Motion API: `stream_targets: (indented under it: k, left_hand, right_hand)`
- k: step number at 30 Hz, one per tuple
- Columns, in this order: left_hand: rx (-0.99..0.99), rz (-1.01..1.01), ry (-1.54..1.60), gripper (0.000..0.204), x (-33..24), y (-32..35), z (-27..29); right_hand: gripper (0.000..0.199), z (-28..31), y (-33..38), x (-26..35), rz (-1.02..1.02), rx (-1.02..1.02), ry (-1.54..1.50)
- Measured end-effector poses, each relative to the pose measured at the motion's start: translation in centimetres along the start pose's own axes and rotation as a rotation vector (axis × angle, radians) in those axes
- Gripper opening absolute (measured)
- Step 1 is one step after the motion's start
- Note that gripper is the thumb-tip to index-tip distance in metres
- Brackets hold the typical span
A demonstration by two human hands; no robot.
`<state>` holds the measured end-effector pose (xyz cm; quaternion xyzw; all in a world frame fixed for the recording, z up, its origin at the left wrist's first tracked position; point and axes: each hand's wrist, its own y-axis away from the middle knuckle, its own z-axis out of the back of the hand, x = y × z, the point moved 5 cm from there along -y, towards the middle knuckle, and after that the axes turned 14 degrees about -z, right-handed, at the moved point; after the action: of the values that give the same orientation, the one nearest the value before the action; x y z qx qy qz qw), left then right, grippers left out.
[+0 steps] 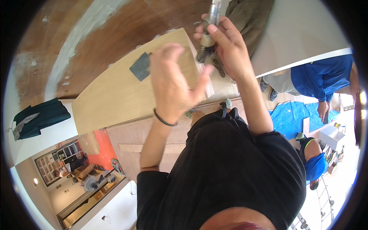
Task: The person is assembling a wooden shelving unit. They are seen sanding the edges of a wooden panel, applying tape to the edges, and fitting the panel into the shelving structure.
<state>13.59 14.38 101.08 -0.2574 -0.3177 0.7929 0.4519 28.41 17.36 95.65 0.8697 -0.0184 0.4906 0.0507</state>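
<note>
The right hand (224,42) grips a grey tube (214,11). The left hand (172,82) is open, holding nothing, above a pale board (115,96) with a dark square patch (140,66)

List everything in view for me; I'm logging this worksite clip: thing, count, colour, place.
Pale wooden board: one, light tan, centre left.
Dark grey square sanding pad: one, lying on the board.
Slim metallic tube-shaped tool: one, silver-grey, top centre, in the right hand.
Blue plastic tarp: one, right, on the floor.
Person in blue shirt: one, upper right.
Dark green garment: one, hanging at left.
Left hand: open, black wristband, centre.
Right hand: gripping the tool.
</note>
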Motion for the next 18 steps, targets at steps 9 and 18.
stream_targets:
  k: [9,18]
  left_hand:
    - [0.395,-0.003,-0.177,0.034,11.7,1.9,-5.5]
    - [0.528,0.166,-0.027,0.039,13.2,1.4,-5.7]
  right_hand:
    - [0.032,2.9,-2.1,-7.0,-0.024,-0.058,0.346]
    - [0.027,2.4,-3.8,-7.2,0.120,-0.332,0.658]
